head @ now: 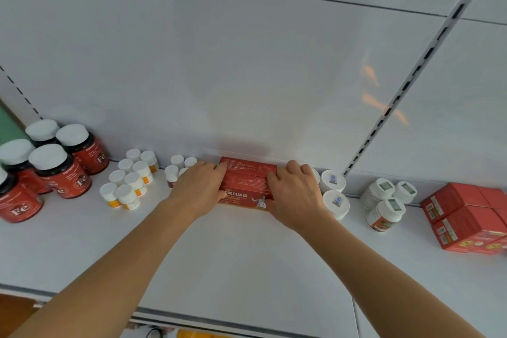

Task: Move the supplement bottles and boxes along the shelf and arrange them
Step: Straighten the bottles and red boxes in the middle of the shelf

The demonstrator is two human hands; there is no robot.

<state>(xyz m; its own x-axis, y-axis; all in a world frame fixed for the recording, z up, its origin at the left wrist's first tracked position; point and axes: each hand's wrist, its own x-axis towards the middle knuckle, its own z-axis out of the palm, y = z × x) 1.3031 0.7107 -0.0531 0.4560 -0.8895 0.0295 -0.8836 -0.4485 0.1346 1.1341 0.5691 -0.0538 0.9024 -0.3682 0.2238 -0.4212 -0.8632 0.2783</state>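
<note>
Head view
Red boxes: two long red boxes [247,181] lie side by side at the back edge of the white shelf [247,255], against the back panel [247,63], between the two hands
Left hand: the left hand [199,186] clamps the left ends of the red boxes, fingers curled over the top, thumb at the front
Right hand: the right hand [295,192] clamps the right ends, fingers curled on top, thumb on the front face
Left corner of shelf: dark Fe bottles [61,170] with white caps and red labels stand grouped, well apart from the hands
Small white bottles: a cluster of small white bottles [129,181] with orange labels stands between the Fe bottles and the left hand; a few more small bottles [175,167] sit just beside the left hand, partly hidden by it
White tubs: white tubs [333,181] stand just beside the right hand, near the back edge
Jars: white-capped jars [384,203] stand further right
Right edge of shelf: stacked red cartons [463,217] sit there, cut off by the frame
</note>
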